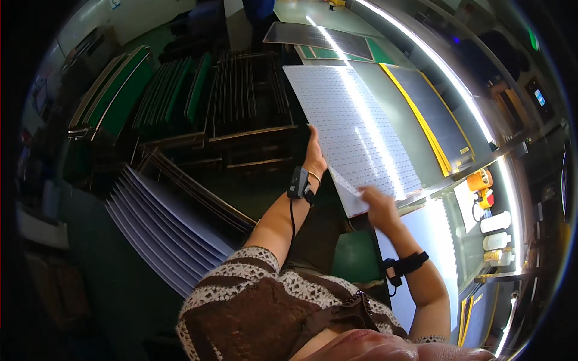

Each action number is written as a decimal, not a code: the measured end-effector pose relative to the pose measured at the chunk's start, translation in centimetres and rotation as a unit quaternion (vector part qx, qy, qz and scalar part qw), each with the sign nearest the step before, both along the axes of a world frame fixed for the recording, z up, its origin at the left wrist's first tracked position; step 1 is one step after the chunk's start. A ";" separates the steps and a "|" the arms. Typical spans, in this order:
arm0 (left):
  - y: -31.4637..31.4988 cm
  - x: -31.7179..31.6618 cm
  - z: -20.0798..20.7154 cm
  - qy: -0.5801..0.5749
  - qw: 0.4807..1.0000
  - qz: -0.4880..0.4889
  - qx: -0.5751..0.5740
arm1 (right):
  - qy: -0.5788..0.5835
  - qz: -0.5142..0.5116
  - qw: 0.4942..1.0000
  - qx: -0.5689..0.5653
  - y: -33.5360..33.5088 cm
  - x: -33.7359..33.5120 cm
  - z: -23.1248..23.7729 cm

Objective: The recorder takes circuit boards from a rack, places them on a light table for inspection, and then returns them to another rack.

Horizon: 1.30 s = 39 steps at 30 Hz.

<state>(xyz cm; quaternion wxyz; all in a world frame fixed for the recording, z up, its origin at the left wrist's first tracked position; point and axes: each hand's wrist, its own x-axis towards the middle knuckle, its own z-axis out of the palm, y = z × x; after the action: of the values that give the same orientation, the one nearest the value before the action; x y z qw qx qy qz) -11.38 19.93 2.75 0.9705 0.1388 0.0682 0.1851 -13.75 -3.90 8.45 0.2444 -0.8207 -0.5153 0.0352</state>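
A large pale panel (355, 114), covered with rows of small printed marks, lies on the bench before me. My left hand (315, 159) rests against the panel's left edge, fingers stretched out along it and partly hidden. At the near end, a thin film (345, 182) is lifted from the panel's surface and folded over at its left corner. My right hand (380, 209), smeared by motion, has its fingers closed at that lifted film. Both wrists wear dark strapped devices.
Racks of upright boards (174, 90) stand to the left, with a fanned stack of pale sheets (162, 222) nearer. Dark panels with yellow edging (430, 114) lie right of the panel. Bottles (496, 242) and tape rolls (479, 180) stand beneath a bright tube light. A green stool (359, 256) is below.
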 end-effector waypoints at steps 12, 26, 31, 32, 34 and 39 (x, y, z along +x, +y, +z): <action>-1.9 0.4 5.2 0.086 0.963 0.162 0.199 | -0.321 -0.062 0.933 -0.148 3.8 -2.0 8.2; 11.3 -24.2 11.0 0.259 0.808 0.356 0.390 | 0.094 -0.158 0.981 0.068 1.7 21.1 19.4; 16.9 -41.4 15.7 0.425 0.759 0.322 0.374 | -0.021 -0.049 0.992 0.112 -1.8 21.3 18.3; 15.2 -40.5 17.5 0.444 0.758 0.353 0.322 | -0.035 -0.047 0.994 0.094 -1.5 19.9 18.5; 16.2 -43.6 18.5 0.441 0.732 0.361 0.374 | -0.034 -0.028 0.996 0.082 -0.9 18.6 17.8; 23.2 -46.5 11.2 0.507 0.634 0.414 0.412 | -0.062 0.007 0.996 0.061 0.0 15.7 18.3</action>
<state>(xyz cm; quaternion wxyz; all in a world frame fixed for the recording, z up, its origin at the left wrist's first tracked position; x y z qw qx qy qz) -57.84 43.11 13.98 0.4465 0.5536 0.5166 0.4766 1.97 -3.94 26.78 0.2614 -0.8014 -0.5360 -0.0456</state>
